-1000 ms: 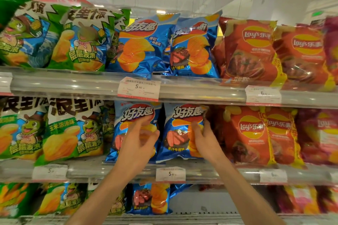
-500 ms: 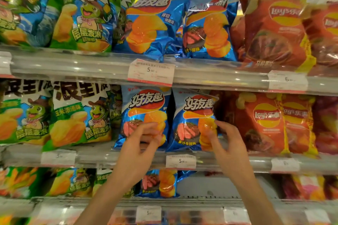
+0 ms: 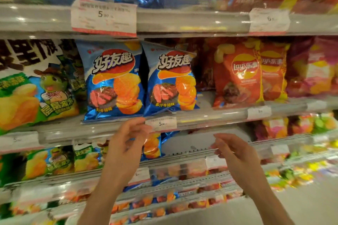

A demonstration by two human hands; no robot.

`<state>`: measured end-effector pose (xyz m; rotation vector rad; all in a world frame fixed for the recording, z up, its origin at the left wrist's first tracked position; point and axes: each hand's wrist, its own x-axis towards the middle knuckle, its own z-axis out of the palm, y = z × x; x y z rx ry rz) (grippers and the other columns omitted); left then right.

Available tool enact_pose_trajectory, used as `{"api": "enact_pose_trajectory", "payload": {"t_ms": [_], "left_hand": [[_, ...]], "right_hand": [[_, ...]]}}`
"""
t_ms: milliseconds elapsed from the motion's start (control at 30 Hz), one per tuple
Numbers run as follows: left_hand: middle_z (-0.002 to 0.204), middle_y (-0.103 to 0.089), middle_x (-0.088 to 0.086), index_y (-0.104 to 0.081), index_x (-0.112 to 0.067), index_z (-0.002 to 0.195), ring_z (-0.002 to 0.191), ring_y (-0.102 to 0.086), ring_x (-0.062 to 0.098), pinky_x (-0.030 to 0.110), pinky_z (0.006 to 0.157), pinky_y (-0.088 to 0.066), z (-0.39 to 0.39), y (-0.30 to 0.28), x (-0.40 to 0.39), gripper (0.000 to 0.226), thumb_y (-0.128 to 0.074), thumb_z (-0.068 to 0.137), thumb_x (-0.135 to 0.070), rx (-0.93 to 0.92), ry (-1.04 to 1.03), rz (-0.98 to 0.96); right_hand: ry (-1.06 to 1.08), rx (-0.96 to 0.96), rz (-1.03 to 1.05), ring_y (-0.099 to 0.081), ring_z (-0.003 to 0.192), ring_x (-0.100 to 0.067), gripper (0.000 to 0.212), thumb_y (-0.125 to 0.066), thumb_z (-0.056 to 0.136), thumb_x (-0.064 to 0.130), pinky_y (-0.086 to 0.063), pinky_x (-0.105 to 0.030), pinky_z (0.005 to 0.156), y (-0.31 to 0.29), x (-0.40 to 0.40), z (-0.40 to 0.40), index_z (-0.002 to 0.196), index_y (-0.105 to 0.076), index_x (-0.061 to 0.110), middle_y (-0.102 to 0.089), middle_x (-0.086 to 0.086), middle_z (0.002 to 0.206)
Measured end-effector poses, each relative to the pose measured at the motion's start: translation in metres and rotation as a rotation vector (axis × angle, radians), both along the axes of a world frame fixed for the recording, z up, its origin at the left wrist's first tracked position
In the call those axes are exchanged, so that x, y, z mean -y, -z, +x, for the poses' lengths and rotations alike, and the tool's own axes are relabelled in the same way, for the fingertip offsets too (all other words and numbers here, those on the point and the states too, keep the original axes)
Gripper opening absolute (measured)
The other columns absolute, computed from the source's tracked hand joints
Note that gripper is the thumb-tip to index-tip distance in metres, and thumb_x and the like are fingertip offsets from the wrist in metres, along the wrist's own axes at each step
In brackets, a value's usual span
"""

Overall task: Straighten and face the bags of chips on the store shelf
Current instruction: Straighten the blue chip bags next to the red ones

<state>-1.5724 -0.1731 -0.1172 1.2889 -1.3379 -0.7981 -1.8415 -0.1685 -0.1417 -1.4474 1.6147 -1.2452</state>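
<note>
Two blue chip bags are standing side by side at the front edge of the middle shelf [image 3: 210, 115]. The left blue bag [image 3: 113, 80] is sitting upright and facing out; the right blue bag [image 3: 171, 78] is tilting slightly, its top corner creased. Both are showing ridged chips and a steak picture. The left hand [image 3: 126, 144] and right hand [image 3: 232, 151] are hovering below the shelf edge, fingers loosely curled, holding nothing.

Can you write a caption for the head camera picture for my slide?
Two empty hands, left and right, hover below two shiny blue steak-flavour chip bags standing side by side on the clear-edged store shelf.
</note>
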Motion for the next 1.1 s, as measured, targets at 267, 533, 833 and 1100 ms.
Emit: {"api": "enact_pose_trajectory", "payload": {"t_ms": [267, 533, 833, 1100], "left_hand": [[0.098, -0.074, -0.013, -0.068, -0.032, 0.109, 0.092, -0.07, 0.005, 0.031, 0.084, -0.053, -0.047, -0.019, -0.002, 0.021, -0.059, 0.089, -0.035, -0.034, -0.168, -0.1], [0.101, -0.071, -0.013, -0.067, -0.03, 0.107, 0.096, -0.066, 0.003, 0.03, 0.083, -0.052, -0.067, -0.037, 0.008, 0.013, -0.062, 0.096, -0.029, 0.011, -0.414, -0.179], [0.141, -0.043, 0.002, -0.038, -0.039, 0.146, 0.112, -0.053, 0.012, 0.03, 0.097, -0.042, -0.072, -0.068, 0.071, 0.048, -0.053, 0.1, -0.038, 0.435, -0.324, -0.146], [0.142, -0.04, 0.017, -0.019, -0.05, 0.149, 0.115, -0.056, 0.038, 0.055, 0.099, -0.047, -0.067, -0.078, 0.113, 0.051, -0.04, 0.102, -0.047, 0.576, -0.239, -0.072]], "right_hand": [[-0.133, 0.004, -0.047, -0.07, 0.08, -0.005, 0.014, -0.059, 0.097, 0.03, -0.054, -0.027, 0.077, -0.023, 0.022, -0.047, 0.098, -0.072, 0.025, -0.075, 0.012, 0.086], [-0.295, 0.005, -0.09, -0.07, 0.08, -0.004, 0.014, -0.06, 0.096, 0.03, -0.054, -0.022, 0.076, -0.035, 0.051, -0.061, 0.092, -0.073, 0.029, -0.074, 0.013, 0.083], [-0.369, -0.054, -0.295, -0.061, 0.094, 0.007, 0.018, -0.056, 0.101, 0.026, -0.042, -0.003, 0.076, -0.074, 0.102, -0.008, 0.111, -0.069, 0.028, -0.068, 0.011, 0.106], [-0.423, -0.066, -0.28, -0.051, 0.128, -0.01, 0.052, -0.05, 0.1, 0.044, -0.042, -0.038, 0.111, -0.085, 0.172, 0.042, 0.148, -0.032, 0.036, -0.054, 0.004, 0.139]]}}
